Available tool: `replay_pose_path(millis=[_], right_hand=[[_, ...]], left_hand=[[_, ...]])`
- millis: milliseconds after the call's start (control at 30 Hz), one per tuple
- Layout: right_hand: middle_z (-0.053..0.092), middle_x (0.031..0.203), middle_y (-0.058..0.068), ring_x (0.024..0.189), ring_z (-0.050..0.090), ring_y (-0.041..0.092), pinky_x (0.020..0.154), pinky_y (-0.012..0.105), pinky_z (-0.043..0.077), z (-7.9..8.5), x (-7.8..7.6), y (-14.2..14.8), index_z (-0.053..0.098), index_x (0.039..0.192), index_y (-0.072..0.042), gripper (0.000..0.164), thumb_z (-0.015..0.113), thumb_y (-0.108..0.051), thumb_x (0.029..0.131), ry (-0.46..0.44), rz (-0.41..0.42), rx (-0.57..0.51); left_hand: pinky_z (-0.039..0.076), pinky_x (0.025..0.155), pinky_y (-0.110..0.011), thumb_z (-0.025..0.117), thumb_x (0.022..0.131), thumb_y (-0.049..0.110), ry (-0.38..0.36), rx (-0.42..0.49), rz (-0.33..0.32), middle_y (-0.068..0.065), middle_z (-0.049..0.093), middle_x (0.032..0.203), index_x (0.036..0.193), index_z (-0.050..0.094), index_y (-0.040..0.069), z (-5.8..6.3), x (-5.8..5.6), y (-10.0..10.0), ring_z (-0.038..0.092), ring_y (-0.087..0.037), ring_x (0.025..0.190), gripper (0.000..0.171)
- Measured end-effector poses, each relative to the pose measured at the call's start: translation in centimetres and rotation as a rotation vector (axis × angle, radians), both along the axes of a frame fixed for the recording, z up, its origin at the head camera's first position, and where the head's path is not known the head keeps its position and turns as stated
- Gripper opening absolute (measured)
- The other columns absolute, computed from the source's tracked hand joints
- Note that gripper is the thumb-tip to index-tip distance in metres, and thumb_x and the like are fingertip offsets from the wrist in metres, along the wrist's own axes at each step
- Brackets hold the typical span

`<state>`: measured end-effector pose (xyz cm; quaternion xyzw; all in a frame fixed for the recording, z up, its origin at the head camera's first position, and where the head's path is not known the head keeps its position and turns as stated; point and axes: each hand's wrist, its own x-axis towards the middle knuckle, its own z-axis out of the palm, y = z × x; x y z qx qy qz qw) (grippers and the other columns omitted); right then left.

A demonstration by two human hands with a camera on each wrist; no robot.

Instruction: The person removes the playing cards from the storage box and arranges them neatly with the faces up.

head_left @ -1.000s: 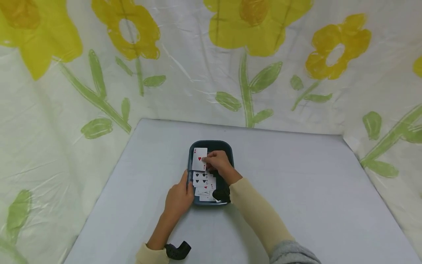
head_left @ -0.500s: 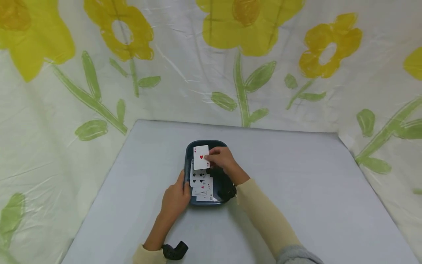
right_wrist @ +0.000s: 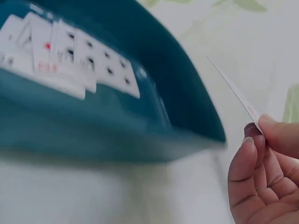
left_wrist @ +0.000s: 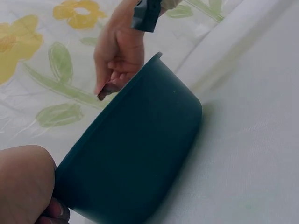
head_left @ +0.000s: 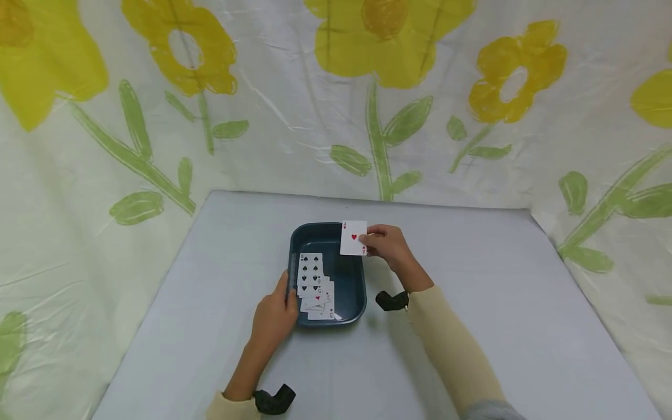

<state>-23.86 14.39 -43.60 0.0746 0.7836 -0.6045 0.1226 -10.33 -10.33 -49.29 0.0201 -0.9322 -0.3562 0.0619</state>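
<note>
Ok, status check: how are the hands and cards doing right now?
Left hand grips the tray by its side. Right hand pinches the ace of hearts. Overlapping cards lie inside the tray; nothing visibly in the way.

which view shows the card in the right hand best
Head view: the card faces that camera, red heart showing. The right wrist view has it nearly edge-on in the right hand; in the left wrist view, I can't make it out.

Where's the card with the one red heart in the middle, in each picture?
Head: the heart card is just right of centre, covering the blue-green tray's far right corner.
Left wrist: I can't make it out.
Right wrist: right of centre, a thin slanted edge.
Shared landmark: the tray, seen in all three.
</note>
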Motion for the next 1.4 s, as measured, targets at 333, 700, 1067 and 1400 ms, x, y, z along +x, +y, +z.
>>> replay_pose_path(millis=[333, 700, 1067, 1400], right_hand=[[0.064, 0.12, 0.019, 0.088, 0.064, 0.024, 0.079, 0.032, 0.054, -2.3, -0.7, 3.4, 0.06, 0.133, 0.001, 0.041, 0.069, -0.014, 0.096, -0.1, -0.076, -0.036], [0.065, 0.115, 0.019, 0.085, 0.062, 0.024, 0.076, 0.033, 0.052, -5.1, -0.9, 4.3, 0.063, 0.128, 0.002, 0.037, 0.069, -0.015, 0.095, -0.066, -0.066, 0.21], [0.067, 0.093, 0.016, 0.073, 0.06, 0.024, 0.065, 0.035, 0.049, -6.2, -0.7, 3.0, 0.069, 0.109, 0.003, 0.024, 0.067, -0.013, 0.091, 0.129, -0.054, 0.526], [0.07, 0.094, 0.018, 0.072, 0.057, 0.026, 0.065, 0.042, 0.048, -6.4, -0.4, 2.8, 0.062, 0.119, 0.004, 0.035, 0.066, -0.014, 0.089, 0.26, -0.039, 0.682]], left_hand=[[0.046, 0.067, -0.038, 0.053, 0.101, 0.012, 0.028, 0.02, -0.001, -0.025, 0.067, 0.12, 0.148, 0.04, -0.007, -0.2, 0.0, -0.2, 0.057, -0.021, 0.072, 0.052], [0.046, 0.067, -0.037, 0.053, 0.101, 0.012, 0.017, 0.026, -0.005, -0.025, 0.066, 0.121, 0.149, 0.039, -0.007, -0.3, 0.1, -0.1, 0.057, -0.02, 0.071, 0.053], [0.048, 0.07, -0.04, 0.052, 0.102, 0.011, 0.017, 0.015, -0.007, -0.026, 0.065, 0.122, 0.148, 0.039, -0.009, -0.2, 0.4, -0.1, 0.057, -0.02, 0.072, 0.052], [0.049, 0.071, -0.04, 0.053, 0.102, 0.013, 0.022, 0.004, 0.005, -0.024, 0.065, 0.124, 0.149, 0.04, -0.007, -0.3, 0.1, 0.1, 0.058, -0.021, 0.074, 0.053]])
